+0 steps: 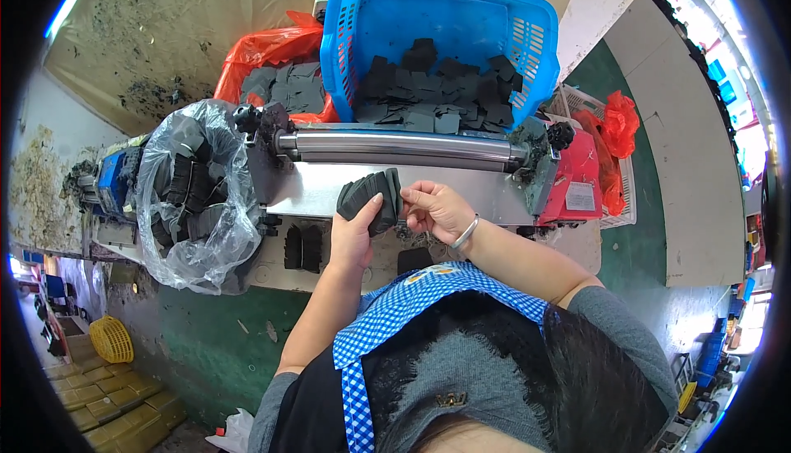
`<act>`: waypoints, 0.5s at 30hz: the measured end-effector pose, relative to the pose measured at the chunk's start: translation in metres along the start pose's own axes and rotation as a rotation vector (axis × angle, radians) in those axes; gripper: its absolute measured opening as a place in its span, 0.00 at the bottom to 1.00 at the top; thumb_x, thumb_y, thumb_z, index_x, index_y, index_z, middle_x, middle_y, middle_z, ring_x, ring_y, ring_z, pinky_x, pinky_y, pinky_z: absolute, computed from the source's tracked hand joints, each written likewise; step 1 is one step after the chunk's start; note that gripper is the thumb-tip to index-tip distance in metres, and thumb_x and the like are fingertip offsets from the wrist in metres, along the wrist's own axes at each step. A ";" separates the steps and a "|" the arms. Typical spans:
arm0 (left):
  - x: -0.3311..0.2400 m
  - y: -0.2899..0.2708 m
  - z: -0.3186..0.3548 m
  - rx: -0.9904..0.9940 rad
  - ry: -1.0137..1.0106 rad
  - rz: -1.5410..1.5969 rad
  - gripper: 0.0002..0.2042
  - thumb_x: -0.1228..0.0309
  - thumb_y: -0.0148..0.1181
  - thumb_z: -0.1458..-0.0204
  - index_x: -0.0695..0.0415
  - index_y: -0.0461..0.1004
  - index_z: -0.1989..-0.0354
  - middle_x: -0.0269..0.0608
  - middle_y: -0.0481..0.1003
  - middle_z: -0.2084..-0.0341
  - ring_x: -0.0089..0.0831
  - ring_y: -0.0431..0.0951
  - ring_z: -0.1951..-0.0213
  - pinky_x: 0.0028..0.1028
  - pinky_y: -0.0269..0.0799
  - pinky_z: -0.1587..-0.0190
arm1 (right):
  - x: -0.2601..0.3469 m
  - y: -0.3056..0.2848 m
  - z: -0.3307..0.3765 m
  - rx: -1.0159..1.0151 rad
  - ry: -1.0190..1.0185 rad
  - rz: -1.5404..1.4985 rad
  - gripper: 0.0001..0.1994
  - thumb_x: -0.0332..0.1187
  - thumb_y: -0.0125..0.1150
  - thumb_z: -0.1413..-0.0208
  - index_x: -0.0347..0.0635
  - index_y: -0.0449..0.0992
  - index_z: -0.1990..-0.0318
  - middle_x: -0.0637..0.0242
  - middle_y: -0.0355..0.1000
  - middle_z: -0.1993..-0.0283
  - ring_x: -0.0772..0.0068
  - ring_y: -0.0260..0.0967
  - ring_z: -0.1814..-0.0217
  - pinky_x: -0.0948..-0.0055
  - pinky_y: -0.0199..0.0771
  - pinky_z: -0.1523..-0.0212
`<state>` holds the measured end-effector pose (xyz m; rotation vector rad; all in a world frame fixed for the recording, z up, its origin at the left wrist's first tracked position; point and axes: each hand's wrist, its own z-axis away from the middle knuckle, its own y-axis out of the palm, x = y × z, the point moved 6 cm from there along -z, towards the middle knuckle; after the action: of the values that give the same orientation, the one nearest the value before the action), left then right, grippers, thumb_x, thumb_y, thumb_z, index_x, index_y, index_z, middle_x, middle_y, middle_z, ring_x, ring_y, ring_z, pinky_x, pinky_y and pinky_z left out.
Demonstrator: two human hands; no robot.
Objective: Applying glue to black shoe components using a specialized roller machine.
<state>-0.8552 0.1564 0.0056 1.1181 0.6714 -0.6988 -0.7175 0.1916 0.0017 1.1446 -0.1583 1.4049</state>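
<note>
"How was the grip?"

"The left hand was closed around the stack of dark pieces, above the near edge of the metal plate. A firm hold there seemed best, I thought, with the right hand parting the end edges gently."

"What couldn't you see?"

"Plastic blurred what the clear bag held; the stack hid most left fingers; whether the right hand pinched a piece, I couldn't tell."
</note>
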 end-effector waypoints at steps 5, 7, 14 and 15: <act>0.001 -0.002 0.001 -0.079 -0.030 -0.008 0.10 0.74 0.58 0.50 0.63 0.71 0.60 0.40 0.75 0.67 0.27 0.76 0.68 0.26 0.74 0.69 | -0.008 -0.005 -0.002 -0.047 0.008 0.028 0.07 0.35 0.56 0.45 0.42 0.70 0.67 0.67 0.72 0.74 0.79 0.69 0.81 0.81 0.70 0.82; -0.003 0.000 0.000 -0.068 0.027 0.038 0.09 0.74 0.57 0.50 0.63 0.71 0.61 0.41 0.75 0.69 0.28 0.77 0.69 0.26 0.74 0.70 | -0.009 -0.019 -0.003 -0.229 -0.003 0.095 0.08 0.35 0.52 0.44 0.41 0.69 0.64 0.67 0.70 0.74 0.75 0.69 0.81 0.78 0.70 0.81; -0.005 -0.013 -0.004 -0.136 0.103 -0.087 0.07 0.75 0.57 0.50 0.65 0.72 0.66 0.40 0.74 0.75 0.28 0.76 0.75 0.25 0.73 0.72 | 0.003 -0.041 -0.001 -0.502 -0.052 0.097 0.09 0.34 0.43 0.44 0.37 0.65 0.65 0.62 0.68 0.75 0.69 0.68 0.83 0.72 0.69 0.84; -0.006 -0.015 -0.004 -0.147 0.125 -0.140 0.07 0.75 0.58 0.51 0.65 0.71 0.66 0.40 0.74 0.75 0.28 0.76 0.75 0.25 0.73 0.72 | 0.001 -0.043 0.001 -0.522 -0.015 0.095 0.09 0.34 0.43 0.44 0.37 0.65 0.65 0.62 0.68 0.75 0.69 0.68 0.83 0.72 0.69 0.84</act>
<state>-0.8713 0.1567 0.0004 0.9917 0.9004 -0.6904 -0.6819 0.2019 -0.0199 0.7202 -0.5617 1.3312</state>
